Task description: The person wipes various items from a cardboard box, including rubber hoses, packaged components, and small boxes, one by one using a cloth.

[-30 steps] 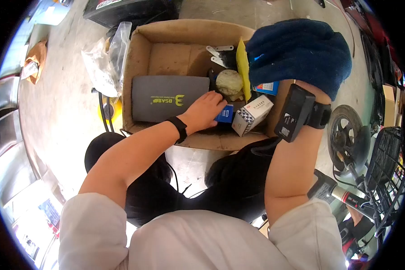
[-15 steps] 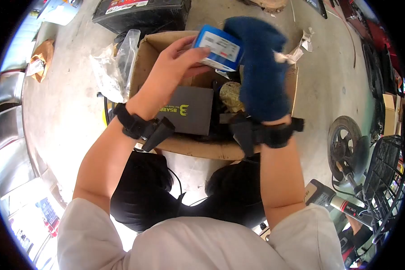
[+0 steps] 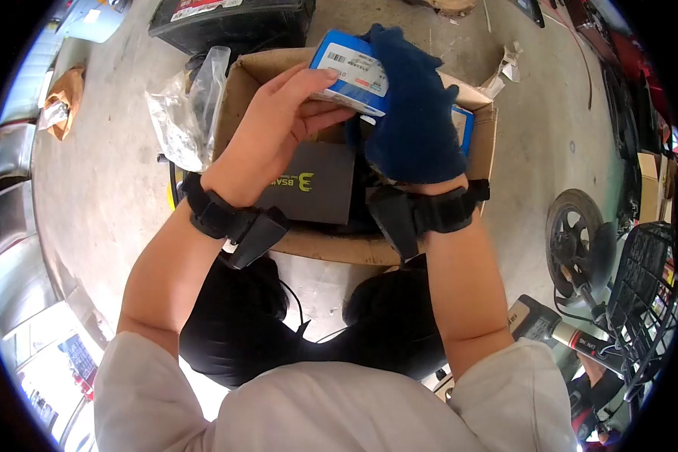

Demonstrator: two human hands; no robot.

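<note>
My left hand [image 3: 282, 113] grips the left end of a blue and white box [image 3: 350, 73], its thumb on the label. The blue and white box is tilted above the cardboard box [image 3: 339, 247]. A dark blue cloth [image 3: 414, 113] covers my right hand [image 3: 422, 143] and touches the right side of the blue and white box; the fingers under it are hidden. Below my left hand a dark grey box [image 3: 313, 184] with yellow-green lettering lies in the cardboard box. Another blue box [image 3: 462, 128] shows at the right, partly behind the cloth.
Clear plastic bags [image 3: 184, 113] lie left of the cardboard box. A black battery-like case [image 3: 233, 22] stands behind it. At the right are a small wheel [image 3: 572, 237], a black wire basket [image 3: 644, 279] and a white-and-black bottle or tool [image 3: 536, 320]. Brown paper [image 3: 65, 102] lies far left.
My left hand has lifted from the cardboard box with a blue and white box. My right hand, under the cloth, has moved left to touch that box. The white checkered box is now out of sight.
</note>
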